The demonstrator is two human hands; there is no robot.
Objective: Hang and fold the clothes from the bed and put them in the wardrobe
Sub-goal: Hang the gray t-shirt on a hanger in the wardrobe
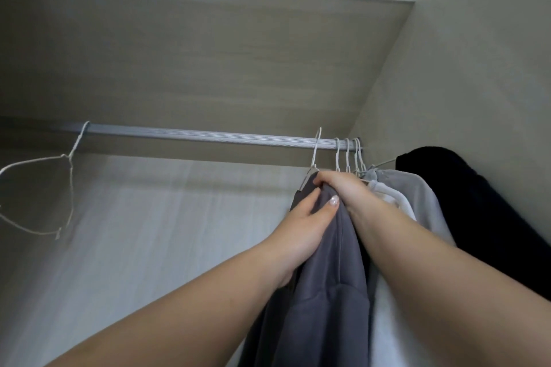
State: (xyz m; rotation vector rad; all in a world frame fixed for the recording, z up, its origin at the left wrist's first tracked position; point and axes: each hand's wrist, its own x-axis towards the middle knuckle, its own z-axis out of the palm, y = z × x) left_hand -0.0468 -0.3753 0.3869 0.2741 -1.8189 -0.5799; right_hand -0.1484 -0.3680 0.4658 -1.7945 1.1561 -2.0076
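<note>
Okay, both hands up at rail point(208, 136): left hand point(304, 217) pinching dark grey garment point(328, 292), right hand point(343, 188) gripping its top by hanger point(313, 155). Hook barely on; tugging fabric could unhook it, probably.

On the rail point(208, 135): 6 hanger hooks, 1 empty hanger point(44, 188) far left, 4 garments bunched right. 2 hands.

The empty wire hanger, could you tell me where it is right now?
In the head view it hangs alone at the rail's far left: the empty hanger.
</note>
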